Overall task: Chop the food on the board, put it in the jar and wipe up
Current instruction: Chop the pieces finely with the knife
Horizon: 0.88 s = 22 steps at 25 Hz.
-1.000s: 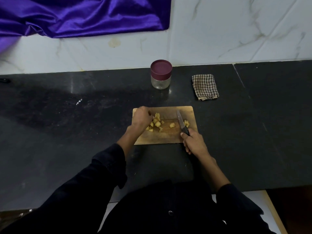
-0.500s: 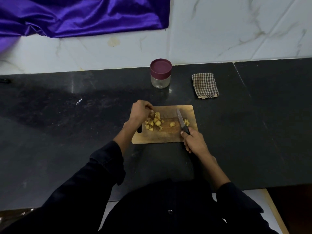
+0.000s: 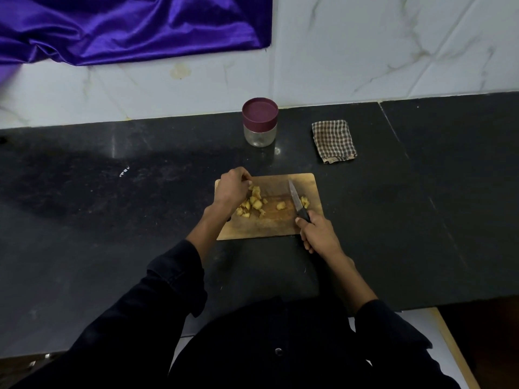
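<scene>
A wooden cutting board (image 3: 269, 228) lies on the black counter in front of me. Yellow chopped food pieces (image 3: 254, 204) are heaped on its left half, one piece (image 3: 280, 205) lies alone in the middle, and a few more (image 3: 305, 202) sit right of the blade. My right hand (image 3: 318, 234) grips the black handle of a knife (image 3: 296, 199), whose blade points away across the board. My left hand (image 3: 233, 188) is curled over the left edge of the heap, fingers pinched; what they hold is hidden. A clear jar (image 3: 259, 122) with a maroon lid on stands behind the board.
A folded checked cloth (image 3: 334, 140) lies to the right of the jar. A purple satin cloth (image 3: 134, 26) hangs on the marble wall at the back left. The counter's front edge runs just below my arms.
My left hand has lifted slightly and drawn back toward the board's far left corner. The knife and my right hand have barely moved.
</scene>
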Tool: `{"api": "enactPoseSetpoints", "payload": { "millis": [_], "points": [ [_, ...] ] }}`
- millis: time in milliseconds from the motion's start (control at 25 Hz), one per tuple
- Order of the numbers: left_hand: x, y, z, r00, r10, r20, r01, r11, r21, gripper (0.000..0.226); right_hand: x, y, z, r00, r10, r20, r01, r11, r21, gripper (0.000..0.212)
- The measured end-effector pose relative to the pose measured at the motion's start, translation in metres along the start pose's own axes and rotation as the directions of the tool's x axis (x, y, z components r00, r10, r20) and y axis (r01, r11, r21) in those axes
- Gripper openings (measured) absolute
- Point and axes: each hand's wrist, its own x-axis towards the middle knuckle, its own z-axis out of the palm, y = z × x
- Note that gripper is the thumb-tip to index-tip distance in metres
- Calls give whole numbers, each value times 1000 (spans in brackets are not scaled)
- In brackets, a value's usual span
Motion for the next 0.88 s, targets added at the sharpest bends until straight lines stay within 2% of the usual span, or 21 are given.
{"api": "enactPoseSetpoints", "payload": {
  "millis": [160,360,720,800,880],
  "points": [
    [-7,12,13,992,80,99,-78,997,-21,13,0,1,-1,1000,-4,-7,4,1000,-14,15],
    [-5,22,43,965,138,221,-154,987,55,12,0,0,0,1000,-11,-13,11,1000,-16,13],
    [3,28,53,957,161,243,-216,951,220,13,1,0,-1,1000,-4,-10,3,999,-33,15],
    [3,29,48,961,169,220,-219,949,226,17,1,0,-1,1000,-7,-11,6,999,-33,14],
    [3,29,41,942,200,271,-267,934,239,25,2,0,-1,1000,-9,-13,9,999,-32,14]
  ]
}}
